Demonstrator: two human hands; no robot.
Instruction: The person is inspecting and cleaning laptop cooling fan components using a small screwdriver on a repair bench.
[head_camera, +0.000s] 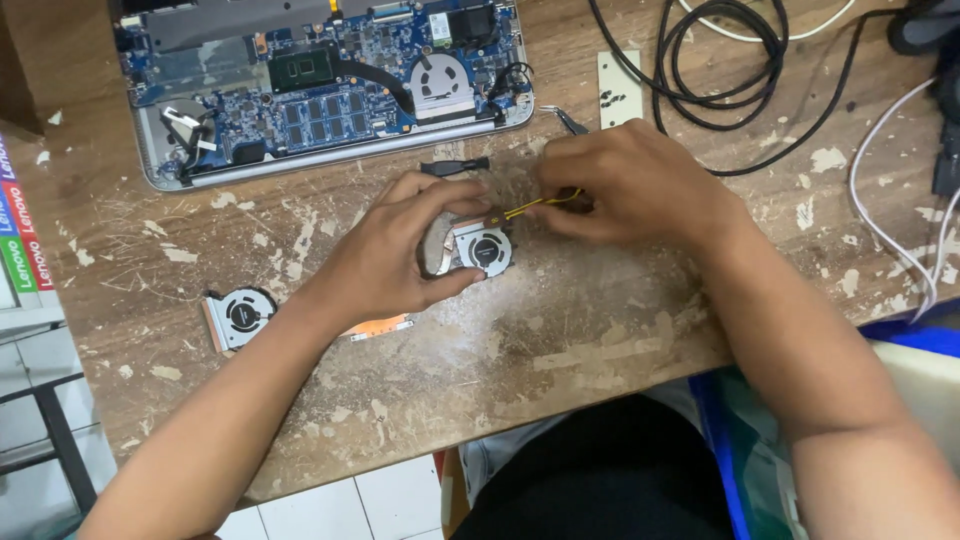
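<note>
Left hand (400, 250): centre of frame, fingers curled, thumb below and fingers above, gripping the small silver cooling fan (480, 250) by its left edge and holding it on the table.
Right hand (625, 185): just right of centre, fingertips pressed together in a pinch on the yellow and black wires (535, 205) that run from the fan's upper edge.
Fan position: centre of frame, between the two hands, round black hub facing up.
Second fan (238, 318): lower left of the frame, lying flat, well apart from both hands; a copper strip (380, 326) lies beside the left wrist.
Laptop (320, 85): upper left, bottom cover off, blue circuit board and a mounted fan exposed.
Small black tool (455, 166): lying between the laptop edge and the left hand.
Cables (720, 60): black loops at upper right; white cables (890, 230) at the right edge.
Metal plate (620, 88): pale strip with holes, above the right hand.
Table (560, 340): worn brown wood, surface flaked and scratched pale.
Floor (380, 500): white tiles at the bottom edge, below the table.
</note>
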